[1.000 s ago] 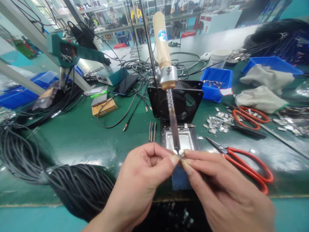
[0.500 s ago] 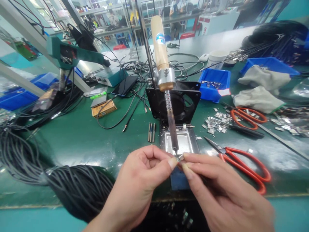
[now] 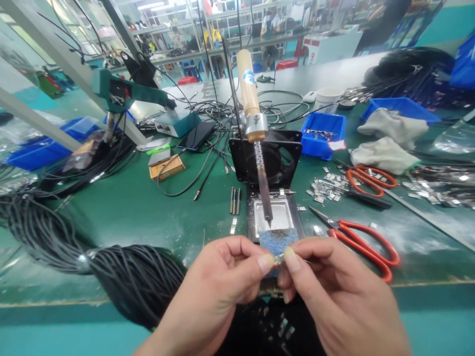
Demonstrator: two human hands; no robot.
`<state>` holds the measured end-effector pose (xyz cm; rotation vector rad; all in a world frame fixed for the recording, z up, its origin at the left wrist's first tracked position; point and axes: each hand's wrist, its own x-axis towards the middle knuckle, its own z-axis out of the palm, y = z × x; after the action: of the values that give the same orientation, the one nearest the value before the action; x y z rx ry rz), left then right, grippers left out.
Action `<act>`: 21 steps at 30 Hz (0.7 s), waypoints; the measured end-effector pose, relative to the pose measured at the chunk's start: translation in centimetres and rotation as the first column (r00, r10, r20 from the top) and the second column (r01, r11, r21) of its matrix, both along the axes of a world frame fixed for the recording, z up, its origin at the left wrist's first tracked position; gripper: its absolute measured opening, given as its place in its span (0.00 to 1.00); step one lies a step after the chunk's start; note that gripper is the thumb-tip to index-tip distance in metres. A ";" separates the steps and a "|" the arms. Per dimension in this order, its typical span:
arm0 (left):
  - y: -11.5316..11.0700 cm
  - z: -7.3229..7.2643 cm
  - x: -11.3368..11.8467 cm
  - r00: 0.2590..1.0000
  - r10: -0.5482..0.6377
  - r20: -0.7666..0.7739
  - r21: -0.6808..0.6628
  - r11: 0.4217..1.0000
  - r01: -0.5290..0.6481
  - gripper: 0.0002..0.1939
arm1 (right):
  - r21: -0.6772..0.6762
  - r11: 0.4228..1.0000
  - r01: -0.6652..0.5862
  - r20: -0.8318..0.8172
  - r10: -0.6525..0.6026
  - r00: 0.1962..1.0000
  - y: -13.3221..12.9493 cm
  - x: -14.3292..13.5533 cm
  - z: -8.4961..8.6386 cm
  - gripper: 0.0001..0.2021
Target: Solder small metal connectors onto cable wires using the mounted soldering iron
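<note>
My left hand (image 3: 232,272) and my right hand (image 3: 330,284) meet at the front of the bench, thumbs against forefingers. Between their fingertips is a small metal connector (image 3: 279,259) with a hint of orange at its end; the fingertips hide most of it. Just beyond, a soldering iron (image 3: 264,183) with a wooden handle hangs tip-down in a clamp. Its tip is apart from the connector, over a metal tray (image 3: 273,213). Under and behind my fingertips lies a blue sponge (image 3: 276,240).
Red-handled scissors (image 3: 365,242) lie to the right, with loose metal connector shells (image 3: 326,188) behind them. A black fan (image 3: 267,158) stands behind the iron. A thick bundle of black cables (image 3: 137,277) lies at left. A blue bin (image 3: 323,134) holds small parts.
Both hands have moved toward me with the connector, away from the iron's tip. The blue sponge shows more now. The head view has shifted slightly.
</note>
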<state>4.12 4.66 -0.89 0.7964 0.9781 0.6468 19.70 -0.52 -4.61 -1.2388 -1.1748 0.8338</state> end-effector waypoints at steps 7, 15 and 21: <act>-1.3 0.5 -0.2 0.999 -0.007 0.035 0.012 1.000 0.007 0.11 | 0.012 1.000 0.013 -0.047 -0.013 0.999 -1.3 -0.6 0.3 0.04; -3.6 1.1 -0.5 1.000 0.006 -0.005 0.097 0.995 -0.006 0.10 | 0.097 0.994 0.047 0.058 -0.052 0.997 -3.5 -0.7 0.8 0.04; -5.4 0.1 -0.8 0.980 -0.044 -0.195 0.285 0.953 0.100 0.07 | 0.114 0.986 0.120 0.232 -0.143 0.962 -5.5 1.0 0.0 0.03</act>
<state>3.35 -0.72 -0.77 1.1686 1.0301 0.6715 20.69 -5.98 -4.61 -1.3466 -1.2940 0.5307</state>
